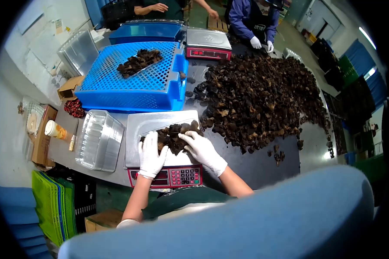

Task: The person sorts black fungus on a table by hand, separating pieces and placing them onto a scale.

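Dark, curled wood ear mushrooms (173,137) lie in a clear plastic tray, mostly hidden beneath them, on the steel plate of a red-fronted digital scale (136,125). My left hand (151,157), in a white glove, rests at the left end of this portion, its fingers stretched out and the thumb apart. From the right, my right hand (203,151), also gloved, reaches over the mushrooms with spread, slightly bent fingers touching them. Neither hand visibly grips a piece; the fingertips are partly hidden among the mushrooms.
A large mushroom heap (259,99) covers the table's right side. Stacked clear trays (100,140) stand left of the scale. Behind it, a blue crate (129,97) bears another filled tray (140,62). A second scale (208,41) and two people (253,26) are across the table.
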`<state>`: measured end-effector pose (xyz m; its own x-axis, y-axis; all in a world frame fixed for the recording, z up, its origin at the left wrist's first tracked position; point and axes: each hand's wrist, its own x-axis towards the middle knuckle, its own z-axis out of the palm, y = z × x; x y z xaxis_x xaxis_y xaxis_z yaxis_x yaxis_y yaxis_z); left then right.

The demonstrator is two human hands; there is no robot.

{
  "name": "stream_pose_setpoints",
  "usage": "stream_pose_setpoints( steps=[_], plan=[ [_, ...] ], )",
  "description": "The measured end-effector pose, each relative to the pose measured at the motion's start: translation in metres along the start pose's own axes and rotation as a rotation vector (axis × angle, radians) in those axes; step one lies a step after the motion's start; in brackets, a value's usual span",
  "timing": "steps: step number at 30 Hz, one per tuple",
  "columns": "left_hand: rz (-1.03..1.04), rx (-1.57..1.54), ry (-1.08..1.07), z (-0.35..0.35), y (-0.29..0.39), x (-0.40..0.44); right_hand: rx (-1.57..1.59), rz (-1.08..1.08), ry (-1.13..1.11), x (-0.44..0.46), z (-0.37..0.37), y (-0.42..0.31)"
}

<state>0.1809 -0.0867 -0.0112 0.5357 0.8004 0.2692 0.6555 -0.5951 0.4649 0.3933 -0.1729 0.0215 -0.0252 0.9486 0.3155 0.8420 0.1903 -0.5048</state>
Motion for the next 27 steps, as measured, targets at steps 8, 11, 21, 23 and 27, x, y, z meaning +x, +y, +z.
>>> stream_pose_setpoints(
  steps=[8, 11, 21, 23, 27],
  plan=[
    [0.006, -0.169, 0.266, -0.041, -0.026, -0.003, 0.138, 0.297, 0.329, -0.047, -0.024, 0.064],
    [-0.138, -0.118, 0.355, -0.064, -0.052, -0.018, -0.437, 0.505, -0.088, -0.107, -0.013, 0.104],
    [-0.452, -0.233, 0.129, -0.057, -0.067, -0.045, 0.454, 0.673, 0.165, -0.082, -0.005, 0.081],
    [-0.445, -0.177, 0.027, -0.044, -0.071, -0.044, 0.607, 0.696, 0.144, -0.067, 0.000, 0.075],
    [-0.360, -0.563, -0.034, -0.015, -0.063, -0.044, 0.708, 0.661, 0.080, -0.039, 0.012, 0.056]
  ],
)
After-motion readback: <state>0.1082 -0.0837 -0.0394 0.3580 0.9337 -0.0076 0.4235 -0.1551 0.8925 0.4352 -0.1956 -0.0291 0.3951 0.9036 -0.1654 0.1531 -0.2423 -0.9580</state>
